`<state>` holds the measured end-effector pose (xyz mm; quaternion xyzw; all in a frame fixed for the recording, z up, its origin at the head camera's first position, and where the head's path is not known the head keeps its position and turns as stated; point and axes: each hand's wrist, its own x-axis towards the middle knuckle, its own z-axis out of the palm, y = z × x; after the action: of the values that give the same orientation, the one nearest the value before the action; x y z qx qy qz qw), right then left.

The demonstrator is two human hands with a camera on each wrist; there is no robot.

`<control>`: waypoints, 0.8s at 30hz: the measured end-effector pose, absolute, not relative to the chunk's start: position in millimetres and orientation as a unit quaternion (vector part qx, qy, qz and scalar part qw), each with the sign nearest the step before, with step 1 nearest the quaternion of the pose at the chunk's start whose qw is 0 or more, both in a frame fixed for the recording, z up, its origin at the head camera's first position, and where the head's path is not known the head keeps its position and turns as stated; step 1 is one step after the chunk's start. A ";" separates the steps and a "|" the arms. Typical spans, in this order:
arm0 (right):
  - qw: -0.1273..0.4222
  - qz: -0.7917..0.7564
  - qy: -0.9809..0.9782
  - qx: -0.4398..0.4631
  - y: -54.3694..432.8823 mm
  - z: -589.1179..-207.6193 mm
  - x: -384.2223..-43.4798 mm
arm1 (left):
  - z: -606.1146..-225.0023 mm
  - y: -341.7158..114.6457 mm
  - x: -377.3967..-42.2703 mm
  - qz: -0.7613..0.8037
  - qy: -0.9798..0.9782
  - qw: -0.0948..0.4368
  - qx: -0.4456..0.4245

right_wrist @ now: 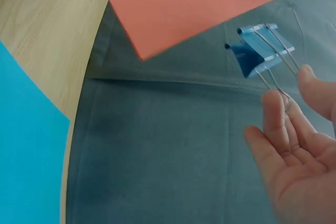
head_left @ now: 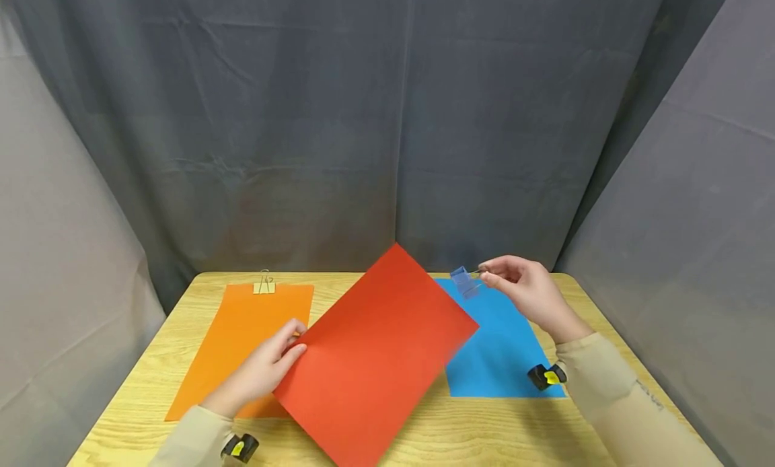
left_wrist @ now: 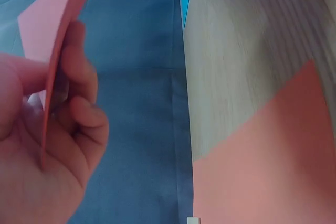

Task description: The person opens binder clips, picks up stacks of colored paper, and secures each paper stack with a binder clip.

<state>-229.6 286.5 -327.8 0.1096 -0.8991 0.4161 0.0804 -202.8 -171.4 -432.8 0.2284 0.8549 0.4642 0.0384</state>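
Observation:
A red sheet of paper (head_left: pixel 378 352) is held up at a tilt by my left hand (head_left: pixel 266 366), which pinches its left edge. The left wrist view shows the sheet (left_wrist: pixel 55 51) running between the thumb and curled fingers. My right hand (head_left: pixel 527 292) pinches a blue binder clip (head_left: pixel 463 282) by its wire handles. In the right wrist view the clip (right_wrist: pixel 262 51) has a handle under the thumb and another against the fingers; it stands apart from the red sheet's corner.
An orange sheet (head_left: pixel 242 346) lies on the left of the wooden table (head_left: pixel 478 433), with a pale yellow binder clip (head_left: pixel 264 288) on its far edge. A blue sheet (head_left: pixel 496 359) lies on the right, partly behind the red one. Grey curtains (head_left: pixel 303 117) surround the table.

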 end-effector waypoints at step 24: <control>-0.050 0.479 -0.870 0.106 277.3 -358.5 -220.2 | -426.0 -185.4 -192.8 0.428 0.853 0.107 0.279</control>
<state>-220.2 277.3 -358.5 0.1062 -0.8701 0.4787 -0.0497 -192.8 -185.4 -426.0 0.2785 0.8533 0.4276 0.1070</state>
